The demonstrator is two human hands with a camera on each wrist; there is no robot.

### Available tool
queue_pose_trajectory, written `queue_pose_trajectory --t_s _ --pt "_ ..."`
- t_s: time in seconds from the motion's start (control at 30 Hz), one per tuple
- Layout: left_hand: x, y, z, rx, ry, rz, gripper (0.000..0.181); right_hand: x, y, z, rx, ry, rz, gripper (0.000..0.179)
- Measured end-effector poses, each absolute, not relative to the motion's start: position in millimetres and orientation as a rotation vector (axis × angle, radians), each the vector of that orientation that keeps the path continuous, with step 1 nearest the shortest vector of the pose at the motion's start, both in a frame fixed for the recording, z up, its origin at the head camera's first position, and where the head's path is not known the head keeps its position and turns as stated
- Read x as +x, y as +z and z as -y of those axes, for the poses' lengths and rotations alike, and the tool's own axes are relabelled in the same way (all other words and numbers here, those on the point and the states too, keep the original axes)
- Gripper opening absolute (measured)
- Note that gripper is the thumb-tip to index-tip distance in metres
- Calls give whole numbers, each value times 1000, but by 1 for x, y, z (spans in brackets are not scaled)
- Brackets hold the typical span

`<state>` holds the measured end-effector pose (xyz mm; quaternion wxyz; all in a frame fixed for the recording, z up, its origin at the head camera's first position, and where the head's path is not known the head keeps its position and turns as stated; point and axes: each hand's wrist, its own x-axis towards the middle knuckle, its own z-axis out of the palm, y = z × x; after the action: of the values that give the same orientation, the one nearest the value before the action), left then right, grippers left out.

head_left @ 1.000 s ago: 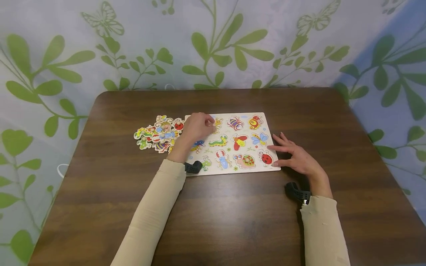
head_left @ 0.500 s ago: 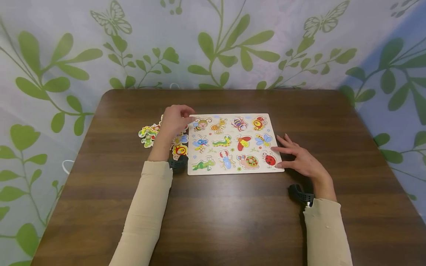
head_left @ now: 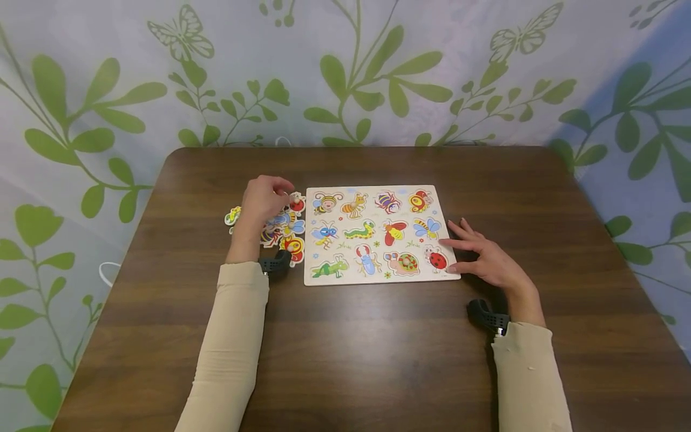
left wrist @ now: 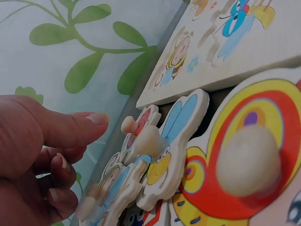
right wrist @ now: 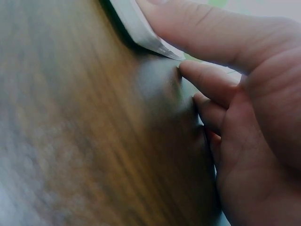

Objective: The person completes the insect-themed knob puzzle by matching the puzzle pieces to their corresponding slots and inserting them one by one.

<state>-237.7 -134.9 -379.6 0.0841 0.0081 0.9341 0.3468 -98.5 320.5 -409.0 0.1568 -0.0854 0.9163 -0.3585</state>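
My left hand (head_left: 264, 199) hovers over a heap of wooden insect puzzle pieces (head_left: 292, 246) left of the board. In the left wrist view its thumb and fingers (left wrist: 70, 129) are loosely bent with nothing between them, beside the round peg of a ladybug piece (left wrist: 128, 125). A butterfly piece (left wrist: 282, 110) with a large peg lies nearer that camera. The insect puzzle board (head_left: 372, 246) lies flat; a snail piece (head_left: 402, 262) with a peg sits in it. My right hand (head_left: 488, 258) rests with spread fingers at the board's right edge, thumb touching its lower right corner.
A brown wooden table (head_left: 378, 348) carries everything. Behind it hangs a backdrop (head_left: 243, 72) with green leaves and butterflies. Black wrist cameras (head_left: 276, 263) sit on both arms, the left one close to the lower pieces of the heap.
My left hand has moved left from over the upper left part of the board to the heap, uncovering the bee and grasshopper pictures. The right hand keeps its place at the board's edge.
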Motion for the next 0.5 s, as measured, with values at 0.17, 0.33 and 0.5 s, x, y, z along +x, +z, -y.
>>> queue_pose_trajectory --t_s 0.17,0.33,0.5 --pt "-239 -384 134 53 953 -2792 24 -98 -409 -321 -239 -1020 -2628 64" --pt "-240 -388 134 38 885 -2781 22 -99 -411 -320 -228 -1020 -2634 64" --pt "-240 -390 134 18 885 -2770 23 -98 -412 -320 -219 -1027 -2637 63"
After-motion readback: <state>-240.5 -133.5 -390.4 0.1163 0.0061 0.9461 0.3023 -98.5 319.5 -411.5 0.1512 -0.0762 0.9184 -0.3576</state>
